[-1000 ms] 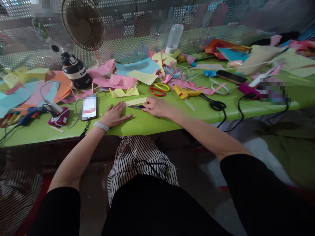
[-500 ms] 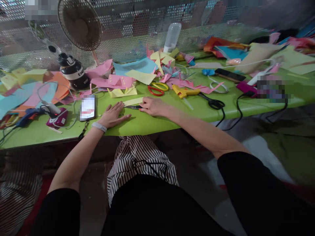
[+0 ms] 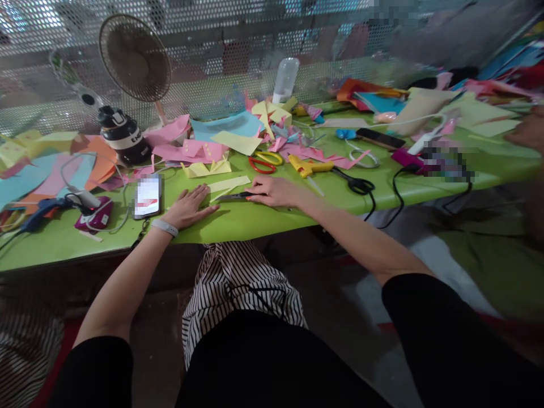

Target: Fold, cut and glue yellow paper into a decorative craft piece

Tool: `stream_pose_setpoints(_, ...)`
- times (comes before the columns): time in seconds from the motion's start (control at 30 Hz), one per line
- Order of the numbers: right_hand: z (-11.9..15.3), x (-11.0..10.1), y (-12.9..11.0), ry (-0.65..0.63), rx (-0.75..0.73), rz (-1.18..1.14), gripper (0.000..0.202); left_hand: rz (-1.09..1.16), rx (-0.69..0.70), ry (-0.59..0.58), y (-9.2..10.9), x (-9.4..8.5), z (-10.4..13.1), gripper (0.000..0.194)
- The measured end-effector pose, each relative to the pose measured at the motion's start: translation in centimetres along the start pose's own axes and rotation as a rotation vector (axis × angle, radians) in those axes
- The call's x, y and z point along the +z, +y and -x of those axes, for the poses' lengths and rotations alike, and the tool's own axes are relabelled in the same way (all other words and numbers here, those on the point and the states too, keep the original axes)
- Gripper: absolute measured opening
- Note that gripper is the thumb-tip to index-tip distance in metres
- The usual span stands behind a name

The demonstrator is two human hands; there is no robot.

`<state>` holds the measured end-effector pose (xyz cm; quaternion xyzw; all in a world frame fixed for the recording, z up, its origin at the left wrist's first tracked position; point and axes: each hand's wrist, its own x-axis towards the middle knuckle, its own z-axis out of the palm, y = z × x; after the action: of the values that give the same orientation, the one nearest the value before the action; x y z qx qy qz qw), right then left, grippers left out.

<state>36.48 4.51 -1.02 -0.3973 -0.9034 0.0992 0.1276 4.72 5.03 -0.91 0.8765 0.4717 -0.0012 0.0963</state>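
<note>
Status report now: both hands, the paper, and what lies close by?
Left hand flat on green sheet. Right hand grips dark cutter beside yellow strip. Phone left; scissors, glue gun behind.

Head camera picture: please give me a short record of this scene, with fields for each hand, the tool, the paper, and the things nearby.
left hand: flat, palm down on the green paper sheet at the table edge
right hand: holds a dark-handled craft knife, blade toward the left hand
paper: pale yellow paper strip just beyond the knife
near left: smartphone with lit screen
behind: red and yellow scissors, yellow glue gun, small desk fan
table: green table top, strewn with coloured paper scraps
</note>
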Motion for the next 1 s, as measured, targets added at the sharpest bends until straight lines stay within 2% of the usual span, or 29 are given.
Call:
stream_pose_setpoints(0.13, 0.9, -0.2, 0.8, -0.017, 0.006, -0.020, 0.042, -0.066, 0.010, 0.004, 0.5, -0.6, -0.1, 0.089)
stream_pose_setpoints(0.27, 1.7, -0.6, 1.1, -0.030, 0.028, -0.032, 0.039, -0.177, 0.039, 0.058, 1.5, -1.2, -0.5, 0.091)
stream_pose_setpoints(0.4, 3.0, -1.7, 1.9, -0.047, 0.072, -0.056, 0.036, -0.174, 0.111, 0.034, 1.7, -1.5, -1.7, 0.090)
stream_pose_setpoints(0.47, 3.5, -2.1, 2.4, -0.006, 0.113, -0.081, 0.036, -0.147, 0.127, 0.023, 1.5, -1.5, -2.4, 0.089)
stream_pose_setpoints(0.53, 3.4, -2.4, 3.0, 0.093, 0.206, -0.063, 0.037, -0.112, 0.137, 0.014, 1.3, -1.4, -3.0, 0.089)
stream_pose_setpoints(0.7, 0.2, -2.7, 4.6, 0.357, 0.511, 0.084, 0.031, -0.041, 0.169, 0.013, 1.1, -1.0, -3.8, 0.090)
stream_pose_setpoints(0.9, -5.5, -4.5, 6.3, 0.415, 0.706, 0.117, 0.030, 0.069, 0.223, 0.049, 0.7, -0.4, -3.7, 0.085)
stream_pose_setpoints(1.0, -7.2, -4.5, 6.1, 0.469, 0.673, 0.128, 0.037, 0.095, 0.223, 0.057, 0.3, -0.3, -3.5, 0.080)
